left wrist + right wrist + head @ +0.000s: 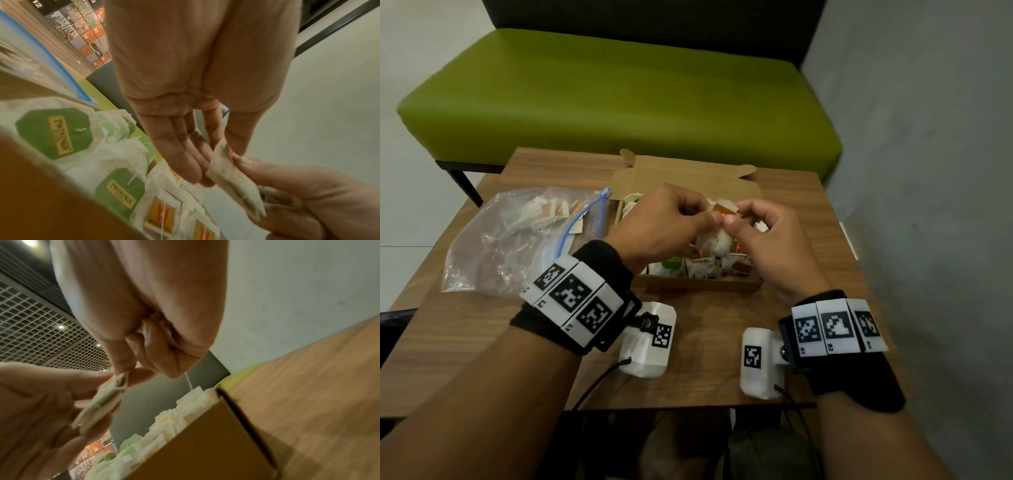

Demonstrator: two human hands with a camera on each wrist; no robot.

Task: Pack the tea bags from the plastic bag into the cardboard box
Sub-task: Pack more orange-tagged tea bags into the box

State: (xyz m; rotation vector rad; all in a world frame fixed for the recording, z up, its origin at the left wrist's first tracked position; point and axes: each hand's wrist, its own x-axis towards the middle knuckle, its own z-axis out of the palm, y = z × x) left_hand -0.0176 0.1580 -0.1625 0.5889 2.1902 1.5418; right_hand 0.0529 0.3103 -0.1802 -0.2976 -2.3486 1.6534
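Over the open cardboard box [698, 285] both hands pinch one white tea bag [714, 240]. My left hand [671, 219] holds its upper left edge between thumb and fingers [185, 162]; the tea bag [232, 185] hangs between the hands. My right hand [760, 233] pinches the tea bag's [102, 402] other side, fingertips [125, 368] meeting at its top. Several tea bags [702, 267] with green and orange tags lie in the box. The clear plastic bag [517, 240] with a blue zip lies to the left and holds a few more tea bags [534, 214].
The box and bag sit on a small wooden table [482, 325]. A green bench [619, 96] stands behind it, and a grey wall [928, 171] runs along the right. The box lid [688, 174] lies folded back toward the bench.
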